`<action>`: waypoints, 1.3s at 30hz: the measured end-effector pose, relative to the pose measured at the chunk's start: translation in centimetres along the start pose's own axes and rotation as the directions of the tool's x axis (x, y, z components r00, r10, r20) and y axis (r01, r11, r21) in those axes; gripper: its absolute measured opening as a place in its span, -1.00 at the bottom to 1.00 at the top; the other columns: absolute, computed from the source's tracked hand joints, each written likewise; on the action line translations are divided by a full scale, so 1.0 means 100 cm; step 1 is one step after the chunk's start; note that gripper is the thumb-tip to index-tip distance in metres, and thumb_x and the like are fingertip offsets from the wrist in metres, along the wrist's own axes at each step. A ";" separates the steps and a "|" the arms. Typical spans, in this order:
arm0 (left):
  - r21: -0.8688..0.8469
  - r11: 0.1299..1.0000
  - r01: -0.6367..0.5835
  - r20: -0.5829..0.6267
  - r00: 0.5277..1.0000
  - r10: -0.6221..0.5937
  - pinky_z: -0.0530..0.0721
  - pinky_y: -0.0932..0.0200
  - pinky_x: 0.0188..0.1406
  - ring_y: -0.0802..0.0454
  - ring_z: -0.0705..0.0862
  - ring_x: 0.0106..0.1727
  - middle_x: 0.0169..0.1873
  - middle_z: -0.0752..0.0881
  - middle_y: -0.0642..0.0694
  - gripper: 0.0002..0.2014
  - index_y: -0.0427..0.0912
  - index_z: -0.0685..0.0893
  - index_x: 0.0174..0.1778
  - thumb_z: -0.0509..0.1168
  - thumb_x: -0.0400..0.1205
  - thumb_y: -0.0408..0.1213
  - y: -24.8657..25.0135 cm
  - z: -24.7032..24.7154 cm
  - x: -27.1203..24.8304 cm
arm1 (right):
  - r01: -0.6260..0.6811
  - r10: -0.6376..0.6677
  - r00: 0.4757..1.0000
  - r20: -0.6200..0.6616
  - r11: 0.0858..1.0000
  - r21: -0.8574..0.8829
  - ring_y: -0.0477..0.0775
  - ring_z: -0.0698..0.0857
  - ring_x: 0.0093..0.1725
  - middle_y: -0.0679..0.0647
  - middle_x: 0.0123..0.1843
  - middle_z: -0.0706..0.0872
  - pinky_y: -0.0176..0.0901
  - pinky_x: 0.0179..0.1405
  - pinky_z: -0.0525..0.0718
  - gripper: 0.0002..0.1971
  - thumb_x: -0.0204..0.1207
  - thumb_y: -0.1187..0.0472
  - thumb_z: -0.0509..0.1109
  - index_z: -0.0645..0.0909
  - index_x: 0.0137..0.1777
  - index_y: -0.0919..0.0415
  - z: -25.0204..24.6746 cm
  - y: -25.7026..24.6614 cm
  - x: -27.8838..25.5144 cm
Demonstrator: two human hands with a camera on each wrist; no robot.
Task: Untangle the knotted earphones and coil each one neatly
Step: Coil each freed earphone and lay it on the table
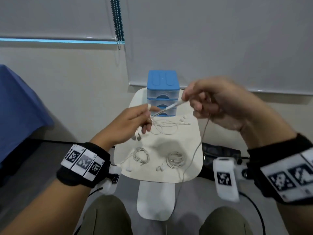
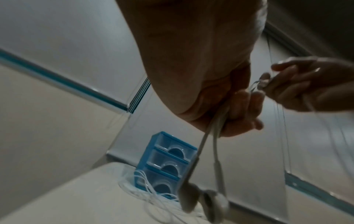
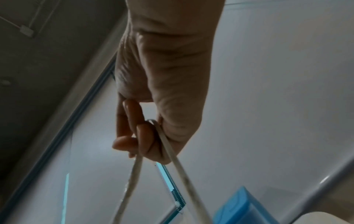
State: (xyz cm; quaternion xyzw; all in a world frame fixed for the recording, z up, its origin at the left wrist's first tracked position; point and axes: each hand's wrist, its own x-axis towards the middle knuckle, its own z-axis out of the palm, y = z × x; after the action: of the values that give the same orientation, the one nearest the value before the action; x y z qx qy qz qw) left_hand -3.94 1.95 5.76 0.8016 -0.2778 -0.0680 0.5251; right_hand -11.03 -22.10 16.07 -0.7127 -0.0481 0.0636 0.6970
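The earphone in hand (image 1: pixel 176 104) hangs in the air above the far half of the small white table (image 1: pixel 194 133), stretched between both hands. Left hand (image 1: pixel 128 122) pinches the thin cords, with 2 earbuds (image 1: pixel 136 137) dangling below its fingers. Right hand (image 1: pixel 218 102) pinches the inline remote end, and the long cable drops off past the table's right edge toward the lap. The taut stretch runs low-left to high-right, the remote pointing up at the right hand.

To do this well, I'd say keep the tension light, run the cable through the fingers to clear twists, then wind even loops.

2 finished coils (image 1: pixel 141 156) sit near the front edge; a loose earphone (image 1: pixel 165 126) lies by the blue drawer unit (image 1: pixel 163 92) at the far edge.
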 end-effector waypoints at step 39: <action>-0.547 0.822 -0.158 -0.029 0.985 0.170 0.72 0.22 -0.31 -0.02 0.80 -0.37 -0.01 0.88 -0.21 -0.64 -0.11 0.59 0.50 0.08 0.81 -0.27 0.076 0.028 -0.033 | 0.092 -0.094 0.992 -0.079 0.995 -0.030 0.11 0.67 -0.47 0.19 -0.44 0.71 -0.02 -0.25 0.63 -0.89 0.63 0.44 0.33 0.67 -0.08 0.44 0.043 0.060 0.010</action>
State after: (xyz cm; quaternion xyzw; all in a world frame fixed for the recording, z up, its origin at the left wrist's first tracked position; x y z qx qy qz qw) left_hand -10.68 -0.82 10.60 0.5905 -0.3200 -0.1078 0.7330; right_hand -10.80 -17.84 9.97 -0.7207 -0.0540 0.0020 0.6911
